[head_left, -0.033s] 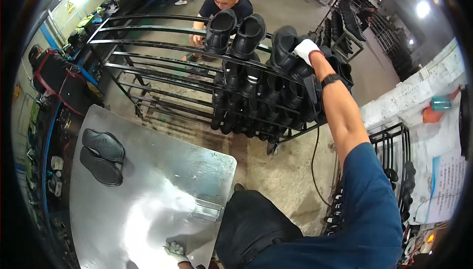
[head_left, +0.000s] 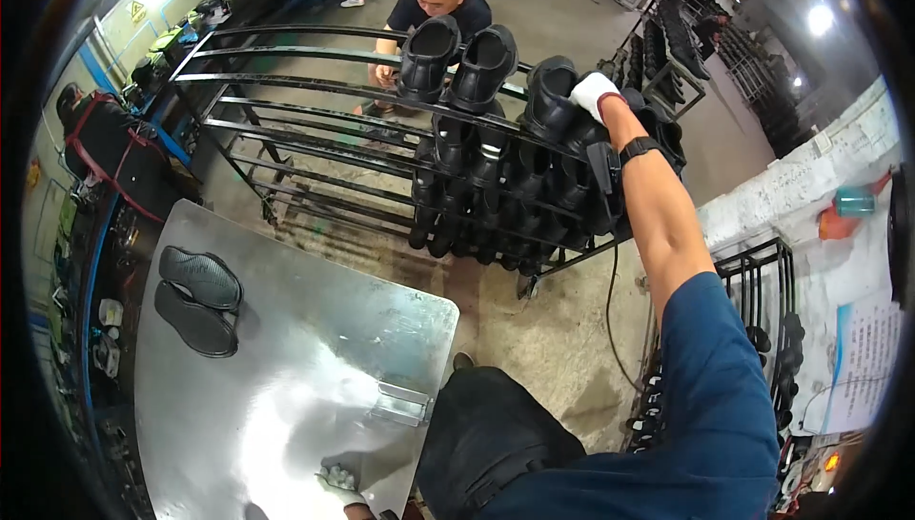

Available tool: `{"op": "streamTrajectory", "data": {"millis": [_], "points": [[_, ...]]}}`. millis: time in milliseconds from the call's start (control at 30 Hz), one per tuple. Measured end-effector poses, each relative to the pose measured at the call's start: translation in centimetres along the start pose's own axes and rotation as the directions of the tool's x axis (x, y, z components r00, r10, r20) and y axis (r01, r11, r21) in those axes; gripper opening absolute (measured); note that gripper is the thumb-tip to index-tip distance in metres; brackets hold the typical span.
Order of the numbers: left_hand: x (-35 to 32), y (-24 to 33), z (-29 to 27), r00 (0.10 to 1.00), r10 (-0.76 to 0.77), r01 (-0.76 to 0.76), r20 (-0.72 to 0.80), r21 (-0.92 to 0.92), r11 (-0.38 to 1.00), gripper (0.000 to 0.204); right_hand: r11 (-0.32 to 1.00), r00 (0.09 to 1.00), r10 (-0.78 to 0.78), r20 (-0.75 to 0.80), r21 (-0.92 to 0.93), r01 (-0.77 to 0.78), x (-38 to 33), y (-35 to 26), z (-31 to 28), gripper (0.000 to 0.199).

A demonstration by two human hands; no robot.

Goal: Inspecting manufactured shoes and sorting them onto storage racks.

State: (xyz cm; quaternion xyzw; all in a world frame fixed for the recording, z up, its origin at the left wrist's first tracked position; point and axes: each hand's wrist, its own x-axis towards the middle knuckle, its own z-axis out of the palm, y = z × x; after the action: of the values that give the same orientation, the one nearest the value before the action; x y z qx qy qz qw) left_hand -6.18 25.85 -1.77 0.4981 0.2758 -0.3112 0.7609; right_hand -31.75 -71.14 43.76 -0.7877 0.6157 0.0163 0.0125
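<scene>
My right hand (head_left: 593, 96), in a white glove with a red cuff, reaches to the top of a black metal rack. Its fingers close on the rim of a black shoe (head_left: 550, 101); the fingertips are partly hidden inside the shoe. To the left, a pair of black shoes (head_left: 480, 67) stands on the same top bars. At the lower edge, my gloved left hand (head_left: 340, 487) rests on the metal tabletop (head_left: 315, 310), fingers apart, holding nothing. A pair of black shoe soles (head_left: 198, 301) lies at the table's far left.
The black rack (head_left: 315, 129) spans the area beyond the table, with several shoes on its lower tiers. Behind it crouches a person (head_left: 438, 10). Another person (head_left: 114, 153) works at the left bench. A black cable (head_left: 610, 320) hangs by the rack's right end.
</scene>
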Motion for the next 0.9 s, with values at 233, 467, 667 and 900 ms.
{"op": "streamTrajectory", "data": {"millis": [233,467,667,900], "points": [[-5.1,0.1,5.3,0.917,0.048,0.016,-0.396,0.157,0.987,0.048,0.808,0.498,-0.192,-0.846,0.152,0.569,-17.7,-19.1,6.1,0.026],[-9.1,2.7,8.0,0.849,0.164,-0.081,-0.503,0.182,0.98,0.037,0.282,0.532,-0.758,0.377,0.925,-0.253,-33.1,-54.0,18.9,0.1],[-8.5,4.3,11.8,0.895,0.086,-0.003,-0.437,0.187,0.982,0.035,0.068,0.48,-0.806,0.348,0.859,-0.508,-34.5,-61.6,24.9,0.045],[1.7,9.1,26.5,0.838,0.506,-0.519,0.204,0.586,0.622,0.051,0.172,0.567,-0.726,0.389,0.901,-0.397,-44.1,-48.9,23.3,0.039]]}}
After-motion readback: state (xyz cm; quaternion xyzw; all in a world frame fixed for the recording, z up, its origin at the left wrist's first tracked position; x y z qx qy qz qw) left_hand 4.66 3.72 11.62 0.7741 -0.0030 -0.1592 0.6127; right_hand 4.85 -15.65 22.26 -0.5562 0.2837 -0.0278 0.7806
